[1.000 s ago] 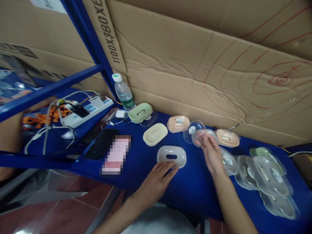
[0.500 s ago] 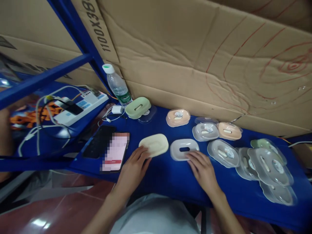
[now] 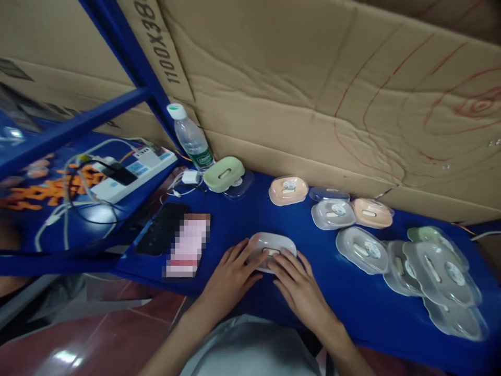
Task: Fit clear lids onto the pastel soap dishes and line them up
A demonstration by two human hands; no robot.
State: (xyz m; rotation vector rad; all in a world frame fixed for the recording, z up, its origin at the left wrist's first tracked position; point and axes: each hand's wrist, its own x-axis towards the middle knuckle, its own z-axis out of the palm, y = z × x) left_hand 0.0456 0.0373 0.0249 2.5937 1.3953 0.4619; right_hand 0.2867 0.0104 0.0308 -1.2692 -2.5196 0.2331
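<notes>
A light grey oval soap dish (image 3: 282, 243) lies on the blue table in front of me, a cream piece showing through its middle slot. My left hand (image 3: 235, 267) holds the dish's left end, its thumb along the near side. From the right, my right hand (image 3: 298, 281) grips the same dish, with fingers over its near rim and right end. The fingers cover much of the near side. The rest of the cream piece is hidden beneath the grey one.
Packed soap dishes stand right: peach (image 3: 288, 190), grey (image 3: 362, 249) and an overlapping stack (image 3: 440, 271). Behind are a green dish (image 3: 224, 175) and a water bottle (image 3: 191, 138). Left lie two phones (image 3: 188, 245), a power strip (image 3: 131, 177) and cables. Cardboard (image 3: 274, 78) walls the back.
The grey soap dish has moved left onto the cream piece, which lay separately beside it. My right hand moved left with it, and both hands now hold the pair.
</notes>
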